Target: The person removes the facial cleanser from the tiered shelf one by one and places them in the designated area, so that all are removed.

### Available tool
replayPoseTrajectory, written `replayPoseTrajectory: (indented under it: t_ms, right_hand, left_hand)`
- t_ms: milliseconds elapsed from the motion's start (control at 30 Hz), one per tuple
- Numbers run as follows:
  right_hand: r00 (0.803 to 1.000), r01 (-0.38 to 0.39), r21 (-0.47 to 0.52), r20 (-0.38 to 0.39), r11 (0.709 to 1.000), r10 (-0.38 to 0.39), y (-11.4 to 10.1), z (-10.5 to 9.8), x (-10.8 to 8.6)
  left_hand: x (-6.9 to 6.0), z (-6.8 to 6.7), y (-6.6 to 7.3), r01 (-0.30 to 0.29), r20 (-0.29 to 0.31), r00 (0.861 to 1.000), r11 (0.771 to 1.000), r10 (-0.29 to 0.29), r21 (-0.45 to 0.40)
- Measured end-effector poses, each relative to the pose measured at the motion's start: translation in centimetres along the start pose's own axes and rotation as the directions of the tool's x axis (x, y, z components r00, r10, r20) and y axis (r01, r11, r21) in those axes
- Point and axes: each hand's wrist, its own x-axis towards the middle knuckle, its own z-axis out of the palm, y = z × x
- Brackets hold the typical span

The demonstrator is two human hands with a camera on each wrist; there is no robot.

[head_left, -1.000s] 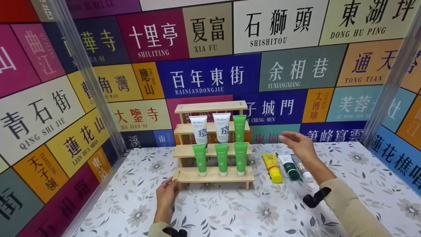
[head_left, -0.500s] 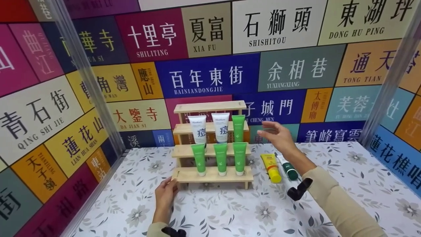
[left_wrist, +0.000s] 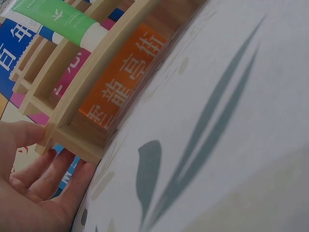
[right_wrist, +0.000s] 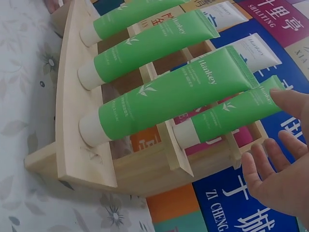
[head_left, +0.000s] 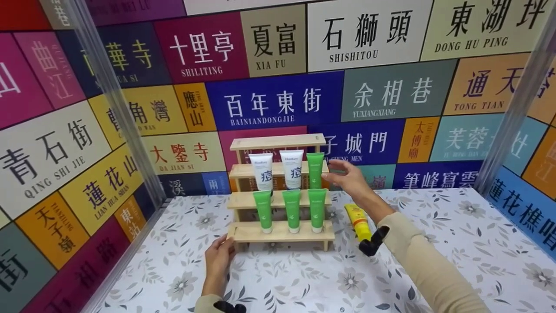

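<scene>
While the left hand [head_left: 219, 252] grips the near left corner of a wooden stand [head_left: 278, 141], its thumb against the end of the lowest board and its fingers bent round behind, I see the right hand [head_left: 352, 180] raised just beside the stand's right edge. Its thumb and fingers are parted and lightly bent. The nearest thing to it is the rear green tube [head_left: 315, 169], upright at the right end of the 2nd step from the bottom; my right wrist view shows the thumb overlapping that tube's upper end, but I cannot tell whether they touch. To this tube's left, on the same step, stand 2 white tubes [head_left: 261, 169] with blue writing. On the lowest of the 4 steps I count 3 front green tubes [head_left: 263, 211], spaced in a row, white caps down. A yellow tube [head_left: 357, 217] lies right of the stand on a table [head_left: 282, 282] patterned with grey flowers, partly hidden by a black wrist mount [head_left: 372, 243]. Behind it all, a wall [head_left: 278, 100] carries coloured panels with Chinese characters.
</scene>
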Motion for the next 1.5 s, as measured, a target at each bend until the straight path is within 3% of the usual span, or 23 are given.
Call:
replayPoseTrajectory:
  t_ms: [333,967,1500]
  right_hand:
    - [1.000,-0.024,0.033,-0.013,0.999,0.025,1.1,1.2,1.4]
    - [0.997,-0.048,-0.080,-0.066,0.996,0.043,2.6,2.7,2.2]
    - [0.995,0.026,-0.039,-0.090,0.999,-0.030,2.2,0.8,0.8]
  left_hand:
    - [0.0,-0.1,-0.1,-0.002,0.000,1.000,1.000,0.002,0.008]
    - [0.1,-0.1,-0.2,-0.009,-0.003,1.000,1.000,0.009,0.027]
    - [0.1,0.1,-0.2,0.000,-0.003,1.000,1.000,0.000,0.007]
